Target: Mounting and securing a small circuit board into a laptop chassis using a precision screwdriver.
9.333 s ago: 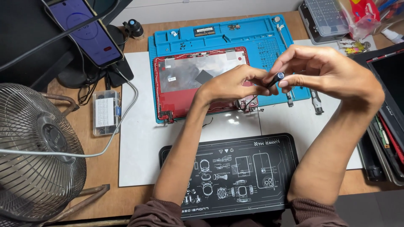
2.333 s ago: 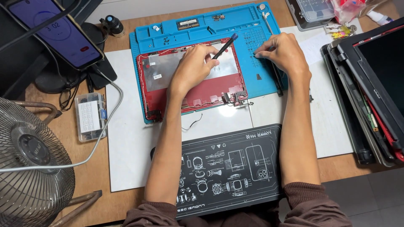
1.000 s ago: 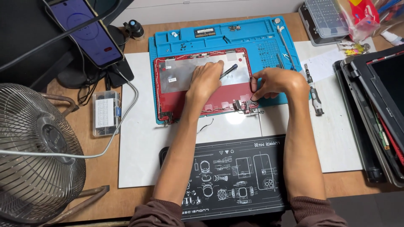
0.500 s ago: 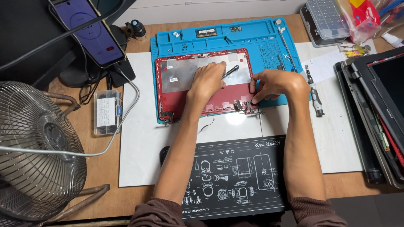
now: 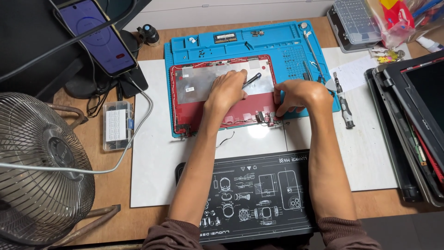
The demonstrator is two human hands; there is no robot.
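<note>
Hands at work over a red laptop shell (image 5: 217, 113), seen from the one head view looking down on the bench (image 5: 115, 185). The shell lies open side up on a blue mat (image 5: 277, 44) toward the far edge, a sheet of silver foil (image 5: 203, 83) covering its upper half. The left hand (image 5: 227, 90) rests on the shell's middle, fingers curled shut around a dark pen-shaped tool (image 5: 252, 79) whose tip sticks out up and to the right. The right hand (image 5: 298, 96) sits at the shell's lower right corner, fingers bent down and pinched at the hinge (image 5: 267, 118) there; whether it grips anything small I cannot tell.

Loose screws and small parts dot the mat's upper trays. A thin metal pick (image 5: 314, 53) lies along the mat's right side, and a grey screwdriver (image 5: 343, 104) lies just beside the mat on a white sheet (image 5: 157, 166) that covers the middle of the bench.

Nearer the person, a black mat with white line drawings (image 5: 249, 194) lies under both forearms. A phone (image 5: 99, 34) with a lit purple screen leans on a stand at the far left, a cable running from it past a small clear box (image 5: 115, 126). A wire fan (image 5: 39, 171) fills the left corner. A second laptop (image 5: 416, 120) lies at the right edge, and a clear parts case (image 5: 354, 21) sits at the far right.
</note>
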